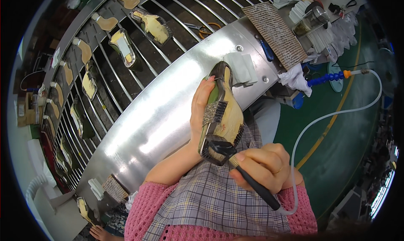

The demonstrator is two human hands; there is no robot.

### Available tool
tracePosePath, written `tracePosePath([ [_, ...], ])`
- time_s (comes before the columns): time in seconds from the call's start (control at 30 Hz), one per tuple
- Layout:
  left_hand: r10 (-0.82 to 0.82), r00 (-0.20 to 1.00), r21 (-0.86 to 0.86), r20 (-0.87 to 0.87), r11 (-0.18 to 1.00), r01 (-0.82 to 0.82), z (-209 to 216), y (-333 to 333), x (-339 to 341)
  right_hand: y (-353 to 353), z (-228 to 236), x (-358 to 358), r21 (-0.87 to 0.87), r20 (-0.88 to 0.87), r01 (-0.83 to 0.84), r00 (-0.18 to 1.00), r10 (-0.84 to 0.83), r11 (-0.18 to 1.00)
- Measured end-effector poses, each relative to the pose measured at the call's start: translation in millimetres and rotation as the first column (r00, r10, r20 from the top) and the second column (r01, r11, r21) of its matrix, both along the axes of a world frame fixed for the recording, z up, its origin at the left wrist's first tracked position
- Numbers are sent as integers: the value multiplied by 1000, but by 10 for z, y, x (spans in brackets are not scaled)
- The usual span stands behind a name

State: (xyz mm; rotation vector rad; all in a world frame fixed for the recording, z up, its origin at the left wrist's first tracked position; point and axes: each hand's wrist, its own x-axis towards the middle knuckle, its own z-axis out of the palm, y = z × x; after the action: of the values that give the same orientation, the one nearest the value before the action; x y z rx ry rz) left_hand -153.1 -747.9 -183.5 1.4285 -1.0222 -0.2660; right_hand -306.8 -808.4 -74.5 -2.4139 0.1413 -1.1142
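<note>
My left hand [199,110] grips a green and dark shoe upper [230,121] by its left side and holds it bottom up over my lap. Its underside shows a cream-yellow middle, a dark rim and pleated edges. A black-handled brush [257,187] with a clear hose at its handle end sits in my right hand [268,167], fingers closed around it. The light bristles lie at or very close to the dark near end of the shoe upper; actual contact cannot be made out. Beyond the upper, folded pale cloths [240,68] lie on the metal ledge [168,94].
Shoe uppers and tan insoles [107,23] rest along a rack of metal bars [145,60]. Scissors [204,30] lie among the bars. To the right are a corrugated board [275,35], a jar [309,22] and the looping hose [332,112]. Another person's hand [100,232] holds a shoe at lower left.
</note>
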Motion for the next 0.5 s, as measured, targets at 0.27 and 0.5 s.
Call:
tracePosePath([
  [0.27,-83,993,22,-79,996,85,63,-17,-23,47,39,98,-62,21,30,999,-28,998],
  [0.5,-14,997,44,-78,999,17,-61,-35,-3,-46,-40,14,60,13,19,1000,-20,998],
])
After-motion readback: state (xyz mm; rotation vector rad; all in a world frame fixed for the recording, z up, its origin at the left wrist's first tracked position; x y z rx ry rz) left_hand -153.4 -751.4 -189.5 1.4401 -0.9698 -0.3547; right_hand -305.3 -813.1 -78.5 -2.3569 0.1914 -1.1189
